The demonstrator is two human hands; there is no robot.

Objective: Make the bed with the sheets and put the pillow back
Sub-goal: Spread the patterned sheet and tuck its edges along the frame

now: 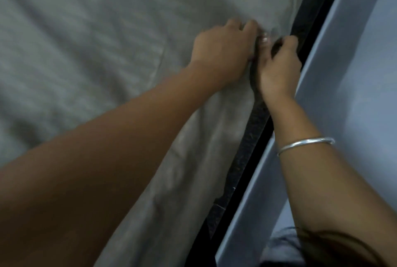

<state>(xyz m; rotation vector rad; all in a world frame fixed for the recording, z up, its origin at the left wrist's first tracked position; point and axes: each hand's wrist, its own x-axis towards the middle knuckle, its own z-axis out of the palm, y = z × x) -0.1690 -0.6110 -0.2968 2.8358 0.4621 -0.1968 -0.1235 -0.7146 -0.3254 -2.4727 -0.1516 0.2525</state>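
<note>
A grey striped sheet covers the bed and fills the left and middle of the head view, with soft wrinkles across it. Both my hands meet at its right edge, beside the black bed frame. My left hand has its fingers curled and grips a bunch of the sheet at that edge. My right hand, with a silver bangle on the wrist, has its fingers curled round the sheet's edge next to the frame. No pillow is in view.
A pale blue-grey wall runs close along the right side of the black frame, leaving only a narrow dark gap. The sheet's edge hangs loosely along the frame toward the bottom.
</note>
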